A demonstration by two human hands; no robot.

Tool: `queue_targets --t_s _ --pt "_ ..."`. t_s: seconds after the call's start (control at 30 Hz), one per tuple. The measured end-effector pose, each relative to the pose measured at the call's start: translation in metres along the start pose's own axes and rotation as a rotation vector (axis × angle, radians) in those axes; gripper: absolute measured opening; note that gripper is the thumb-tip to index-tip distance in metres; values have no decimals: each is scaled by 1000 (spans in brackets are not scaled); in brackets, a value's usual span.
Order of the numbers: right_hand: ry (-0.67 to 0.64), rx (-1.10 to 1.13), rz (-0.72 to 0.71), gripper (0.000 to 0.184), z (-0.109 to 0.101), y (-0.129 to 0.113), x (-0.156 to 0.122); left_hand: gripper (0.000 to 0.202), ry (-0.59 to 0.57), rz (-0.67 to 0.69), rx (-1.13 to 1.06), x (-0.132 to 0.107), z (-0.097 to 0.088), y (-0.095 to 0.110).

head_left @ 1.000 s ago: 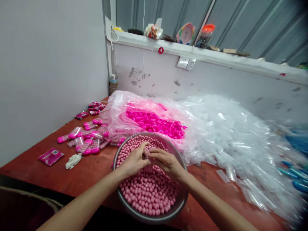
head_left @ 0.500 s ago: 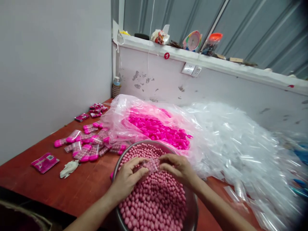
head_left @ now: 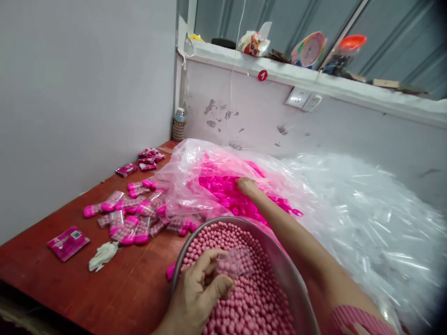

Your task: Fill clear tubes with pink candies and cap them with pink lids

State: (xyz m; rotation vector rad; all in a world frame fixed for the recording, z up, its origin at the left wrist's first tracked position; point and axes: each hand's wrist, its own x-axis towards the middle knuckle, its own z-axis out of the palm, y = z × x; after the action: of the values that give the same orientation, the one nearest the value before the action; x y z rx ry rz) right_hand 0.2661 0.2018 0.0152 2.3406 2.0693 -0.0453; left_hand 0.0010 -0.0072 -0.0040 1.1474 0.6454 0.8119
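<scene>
Between its thumb and fingers, my left hand (head_left: 199, 288) grips a clear plastic sleeve (head_left: 234, 263) with pink beads inside. It hovers over a metal bowl (head_left: 307, 302) full of pink beads (head_left: 251, 304). My right hand (head_left: 247, 186) reaches into an open clear plastic bag (head_left: 185, 160), down among bright pink plastic caps (head_left: 223, 190). Its fingertips are hidden by the caps, so what they hold does not show. Left of the bowl lies a loose pile of bead-filled sleeves with pink ends (head_left: 129, 228).
A heap of clear plastic sleeves (head_left: 363, 209) covers the right side of the red table (head_left: 115, 279). To the left lie a flat pink packet (head_left: 68, 243) and a crumpled whitish scrap (head_left: 104, 255). Small pink packets (head_left: 126, 170) and a bottle in a woven holder (head_left: 179, 128) stand farther back.
My right hand has left the sleeve above the bowl and moved forward into the bag of pink caps. My left hand keeps the sleeve, now lower. The view has shifted left.
</scene>
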Motion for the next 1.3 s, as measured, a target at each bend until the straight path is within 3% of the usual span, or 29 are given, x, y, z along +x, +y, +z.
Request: queue_targets --t_s 0.2,0.43,0.67,0.77,0.9,1.0,1.07,1.2,1.3 --pt "-20 -52 19 29 7 8 -4 33 9 36 31 0 0 4" --pt "158 -38 16 29 4 8 -33 26 73 157 -36 -1 2 6" --pt "248 -27 3 31 -6 26 -69 28 110 217 13 0 1 1" --pt "247 -17 -160 31 -11 22 -84 28 97 206 38 -1 2 3" --pt "62 -27 -529 25 -5 7 -90 27 74 165 122 -4 2 5" --pt "-45 -70 -669 24 8 10 -78 28 59 125 177 -5 1 4" --pt "-52 -114 -625 31 14 25 -65 30 53 91 178 -6 0 2" --pt "-14 -208 -366 54 14 73 -43 34 54 42 157 -4 -2 -1" --pt "4 -256 -185 62 7 110 -44 36 63 36 204 -2 -3 -3"
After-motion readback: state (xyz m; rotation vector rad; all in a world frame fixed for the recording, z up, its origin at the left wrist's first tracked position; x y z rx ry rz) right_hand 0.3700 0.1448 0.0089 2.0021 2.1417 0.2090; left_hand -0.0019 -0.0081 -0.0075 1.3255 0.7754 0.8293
